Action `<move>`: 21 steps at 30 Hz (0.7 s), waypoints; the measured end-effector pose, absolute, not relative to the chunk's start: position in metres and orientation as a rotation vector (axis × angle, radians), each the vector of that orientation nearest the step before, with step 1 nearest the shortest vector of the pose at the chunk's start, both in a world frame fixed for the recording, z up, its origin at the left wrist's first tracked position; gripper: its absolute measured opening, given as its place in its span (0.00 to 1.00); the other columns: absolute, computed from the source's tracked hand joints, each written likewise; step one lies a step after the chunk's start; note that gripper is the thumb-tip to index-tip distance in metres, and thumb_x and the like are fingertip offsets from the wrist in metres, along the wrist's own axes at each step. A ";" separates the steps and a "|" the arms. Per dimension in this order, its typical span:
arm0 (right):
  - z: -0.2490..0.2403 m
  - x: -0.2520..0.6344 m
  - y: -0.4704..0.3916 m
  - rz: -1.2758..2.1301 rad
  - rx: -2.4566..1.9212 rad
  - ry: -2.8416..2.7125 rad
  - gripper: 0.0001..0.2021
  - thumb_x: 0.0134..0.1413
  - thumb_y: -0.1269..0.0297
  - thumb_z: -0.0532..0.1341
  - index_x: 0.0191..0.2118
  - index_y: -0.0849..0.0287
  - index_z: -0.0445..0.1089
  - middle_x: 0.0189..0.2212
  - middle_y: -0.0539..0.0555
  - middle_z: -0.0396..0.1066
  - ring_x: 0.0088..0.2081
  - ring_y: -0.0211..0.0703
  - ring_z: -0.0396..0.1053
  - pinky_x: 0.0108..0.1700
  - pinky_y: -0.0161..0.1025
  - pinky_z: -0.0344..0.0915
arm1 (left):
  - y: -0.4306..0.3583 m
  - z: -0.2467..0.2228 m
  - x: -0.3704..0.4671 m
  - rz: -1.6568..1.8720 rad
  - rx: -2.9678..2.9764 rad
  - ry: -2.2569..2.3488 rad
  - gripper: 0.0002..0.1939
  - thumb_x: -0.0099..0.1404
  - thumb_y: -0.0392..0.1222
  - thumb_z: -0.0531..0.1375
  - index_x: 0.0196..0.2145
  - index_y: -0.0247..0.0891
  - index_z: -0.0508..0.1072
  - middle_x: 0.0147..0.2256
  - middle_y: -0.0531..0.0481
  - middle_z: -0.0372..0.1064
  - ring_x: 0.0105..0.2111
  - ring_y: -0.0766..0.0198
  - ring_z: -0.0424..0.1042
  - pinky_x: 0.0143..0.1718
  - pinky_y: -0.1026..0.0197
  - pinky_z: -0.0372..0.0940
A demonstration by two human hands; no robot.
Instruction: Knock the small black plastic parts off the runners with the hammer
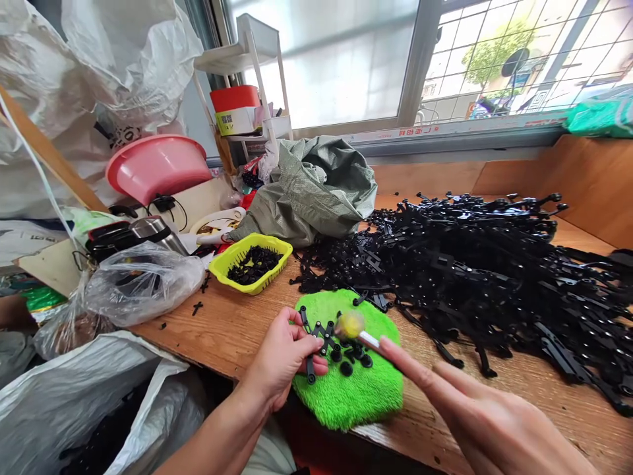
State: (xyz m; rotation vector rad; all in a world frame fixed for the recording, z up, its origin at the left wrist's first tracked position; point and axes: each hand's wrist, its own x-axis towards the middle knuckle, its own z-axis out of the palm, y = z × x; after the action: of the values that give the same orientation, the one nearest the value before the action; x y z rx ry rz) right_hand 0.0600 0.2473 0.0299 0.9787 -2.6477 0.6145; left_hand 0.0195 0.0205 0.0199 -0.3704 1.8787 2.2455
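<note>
My left hand (289,353) pinches a black jointed plastic linkage (324,335), with crossed bars and round ends, at the left side of a bright green plush cloth (346,402). In my right hand (475,402) is the pale handle of a small mallet (351,325). Its yellow head is smeared by motion and hangs close to the linkage; whether the two touch I cannot tell. Several small round black caps (346,368) lie on the cloth below the mallet head. My right fingers are wrapped around the handle, the index finger stretched along it.
A large heap of black linkages (469,264) covers the table's right side. Behind the cloth stand a yellow basket (252,288) of small black parts and a grey-green woven sack (316,191). Clear plastic bags (143,280) and an open white sack (123,376) crowd the left.
</note>
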 end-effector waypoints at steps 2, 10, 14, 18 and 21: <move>0.030 0.061 0.249 0.702 0.929 -2.610 0.25 0.60 0.68 0.42 0.62 0.53 0.43 0.47 0.55 0.65 0.46 0.49 0.65 0.36 0.34 0.70 | 0.021 0.019 0.020 2.235 -0.359 1.896 0.22 0.44 0.38 0.63 0.31 0.37 0.53 0.19 0.59 0.59 0.16 0.69 0.64 0.20 0.66 0.65; 0.017 0.069 0.253 0.913 0.737 -2.584 0.26 0.57 0.58 0.53 0.60 0.53 0.50 0.45 0.54 0.67 0.45 0.52 0.66 0.45 0.41 0.66 | 0.022 0.021 0.020 2.224 -0.376 1.931 0.26 0.41 0.41 0.65 0.31 0.38 0.52 0.17 0.61 0.58 0.16 0.67 0.64 0.19 0.65 0.65; 0.015 0.070 0.248 0.980 0.801 -2.600 0.24 0.58 0.60 0.51 0.61 0.53 0.49 0.50 0.53 0.63 0.49 0.52 0.62 0.48 0.42 0.64 | 0.019 0.021 0.022 2.229 -0.374 1.911 0.29 0.39 0.41 0.68 0.36 0.36 0.57 0.17 0.61 0.58 0.17 0.68 0.63 0.21 0.64 0.65; 0.019 0.070 0.254 1.038 0.963 -2.662 0.23 0.63 0.68 0.41 0.62 0.50 0.42 0.56 0.48 0.52 0.54 0.45 0.53 0.53 0.40 0.55 | 0.009 0.021 0.027 2.287 -0.285 1.899 0.24 0.42 0.42 0.69 0.36 0.30 0.66 0.21 0.54 0.63 0.22 0.69 0.65 0.26 0.69 0.62; 0.015 0.071 0.266 1.044 0.874 -2.676 0.23 0.64 0.68 0.40 0.63 0.49 0.40 0.58 0.46 0.48 0.56 0.44 0.47 0.55 0.41 0.50 | 0.003 0.023 0.026 2.351 -0.234 1.890 0.18 0.43 0.40 0.69 0.31 0.29 0.69 0.27 0.48 0.67 0.26 0.70 0.65 0.26 0.73 0.59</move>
State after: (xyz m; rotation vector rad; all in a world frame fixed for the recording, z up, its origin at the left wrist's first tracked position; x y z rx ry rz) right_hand 0.0712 0.2660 0.0151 0.8742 -2.6760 1.0437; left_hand 0.0259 0.0028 0.0234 -0.2336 1.8903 2.3515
